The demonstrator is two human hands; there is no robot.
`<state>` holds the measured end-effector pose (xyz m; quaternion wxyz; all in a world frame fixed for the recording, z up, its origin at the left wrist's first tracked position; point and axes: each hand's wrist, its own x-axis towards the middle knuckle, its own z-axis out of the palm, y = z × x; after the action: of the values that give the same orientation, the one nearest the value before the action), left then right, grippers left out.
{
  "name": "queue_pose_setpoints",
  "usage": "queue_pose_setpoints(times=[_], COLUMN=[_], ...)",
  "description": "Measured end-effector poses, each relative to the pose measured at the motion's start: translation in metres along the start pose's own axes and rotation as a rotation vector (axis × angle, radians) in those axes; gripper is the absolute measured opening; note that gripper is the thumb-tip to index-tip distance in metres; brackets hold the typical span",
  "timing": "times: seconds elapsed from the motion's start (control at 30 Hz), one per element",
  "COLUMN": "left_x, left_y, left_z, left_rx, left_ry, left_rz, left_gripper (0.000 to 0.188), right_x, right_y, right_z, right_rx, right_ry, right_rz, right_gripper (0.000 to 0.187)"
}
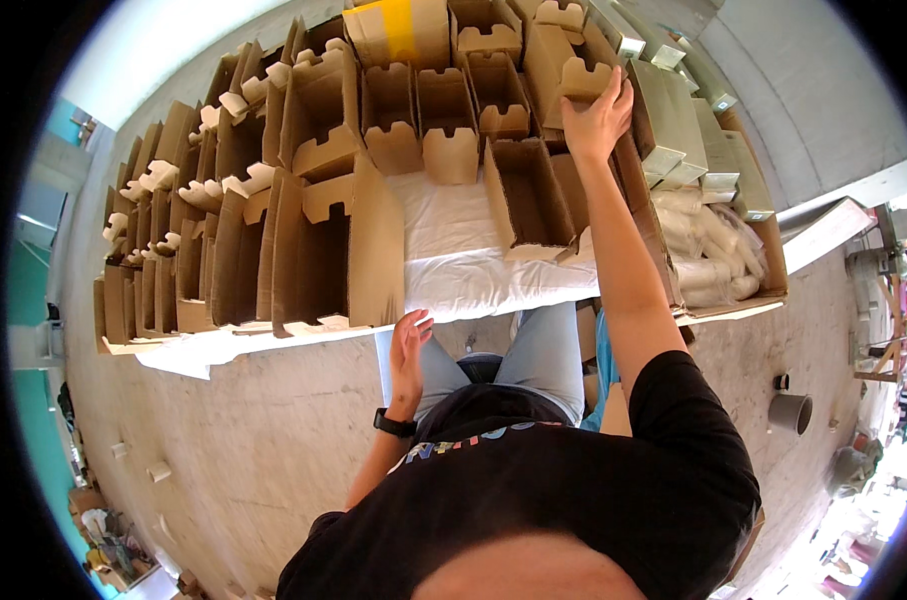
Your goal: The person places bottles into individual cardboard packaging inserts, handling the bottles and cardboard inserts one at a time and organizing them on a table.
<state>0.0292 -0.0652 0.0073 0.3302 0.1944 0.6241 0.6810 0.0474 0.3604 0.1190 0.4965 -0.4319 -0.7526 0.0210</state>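
"So, head cam: what's around the white cloth (453, 240)?"

"Brown cartons L, R & beyond it. Big carton (378, 240) stands just L; small open carton (528, 195) sits on its R part. Further R: bagged rolls (708, 245) & flat pale boxes (673, 120). Grey bucket (790, 412) is on the floor, well R of the cloth."

"Anything in the way?"

"R forearm (628, 240) crosses the cartons R of the cloth, hiding part of one."

"& the hands?"

"R hand (598, 118) is past the cloth's far R corner, on the far carton (553, 75), fingers apart & half-bent; can't tell if it's gripping or just touching. L hand (408, 350) is by the cloth's near edge, loosely curled, looks empty; dark watch (394, 424) on that wrist."

"Counts?"

"3 narrow cartons (446, 155) in a row along the cloth's far edge, 1 yellow-taped carton (398, 30) behind. 1 bucket, 1 watch. Pale boxes: min. 6. Cartons L of the cloth overlap too much for an exact no."

"Materials?"

"Cartons = matte cardboard, many w/ notched flaps. Cloth's wrinkled. Rolls are whitish, in clear shiny plastic. Pale boxes: smooth, oblong."
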Motion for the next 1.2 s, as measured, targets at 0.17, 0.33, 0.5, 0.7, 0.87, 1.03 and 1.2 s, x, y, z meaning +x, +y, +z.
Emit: queue_pose_setpoints(times=[0.17,0.33,0.5,0.7,0.87,1.03,1.2], left_x=[0.002,0.007,0.000,0.001,0.010,0.028,0.029], left_y=[0.006,0.009,-0.004,-0.012,-0.002,0.012,0.046], left_z=[0.001,0.002,0.002,0.003,0.014,0.042,0.064], left_rx=[0.004,0.039,-0.010,0.018,0.006,0.107,0.362], left_ry=[-0.013,-0.018,0.006,-0.063,-0.114,-0.217,-0.161], left_rz=[0.011,0.022,-0.001,-0.031,-0.024,0.116,0.343], left_gripper=[0.052,0.050,0.043,0.042,0.038,0.034,0.039], right_x=[0.007,0.007,-0.045,-0.124,-0.144,-0.140,-0.152], right_y=[-0.002,-0.010,-0.024,-0.025,-0.018,-0.017,-0.038], right_z=[-0.003,-0.001,-0.042,-0.101,-0.121,-0.123,-0.141], right_rx=[0.085,0.155,0.345,0.272,0.101,0.014,0.397], right_ry=[0.051,0.016,-0.099,-0.242,-0.334,-0.426,-0.422], right_rz=[-0.343,-0.373,-0.176,-0.044,0.013,0.007,0.080], right_gripper=[0.069,0.056,0.039,0.033,0.026,0.015,0.011])
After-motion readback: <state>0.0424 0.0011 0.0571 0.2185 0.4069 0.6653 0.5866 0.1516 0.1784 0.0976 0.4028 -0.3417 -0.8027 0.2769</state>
